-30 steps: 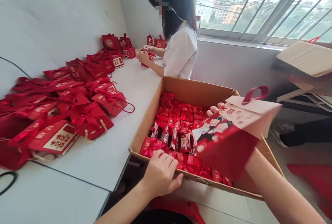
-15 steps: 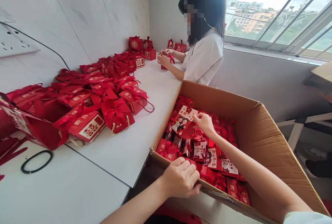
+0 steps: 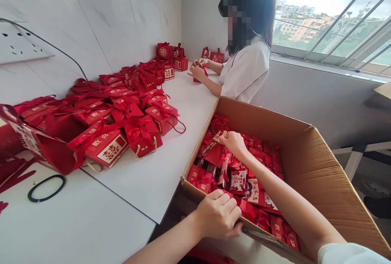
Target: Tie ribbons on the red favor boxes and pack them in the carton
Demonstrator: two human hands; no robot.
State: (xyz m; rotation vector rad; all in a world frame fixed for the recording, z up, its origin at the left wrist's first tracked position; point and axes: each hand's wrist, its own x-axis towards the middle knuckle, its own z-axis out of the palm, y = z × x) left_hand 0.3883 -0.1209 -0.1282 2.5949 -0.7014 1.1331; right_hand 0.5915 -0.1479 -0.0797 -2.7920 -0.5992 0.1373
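Observation:
My left hand [image 3: 220, 214] is closed over the near rim of a large cardboard box [image 3: 317, 170]. Inside the box lie many red gift boxes [image 3: 238, 180] with ribbons and cream printed panels, packed close together. Toward the box's far left corner, my right hand [image 3: 234, 145] pinches the top edge of one red gift box [image 3: 214, 152], which has a cream panel and stands tilted among the others. My fingertips hide part of its top.
Red gift boxes with bows [image 3: 105, 150] crowd the white table [image 3: 119, 215] along the tiled wall. A black ring-shaped band [image 3: 46, 188] lies near its left side. Beyond the carton, a co-worker in a white shirt [image 3: 249, 68] handles a small red box [image 3: 200, 74]. A window is at right.
The gift box in my right hand has turned, its printed panel now seen more edge-on. My left hand keeps its hold on the carton rim. The view has shifted slightly left.

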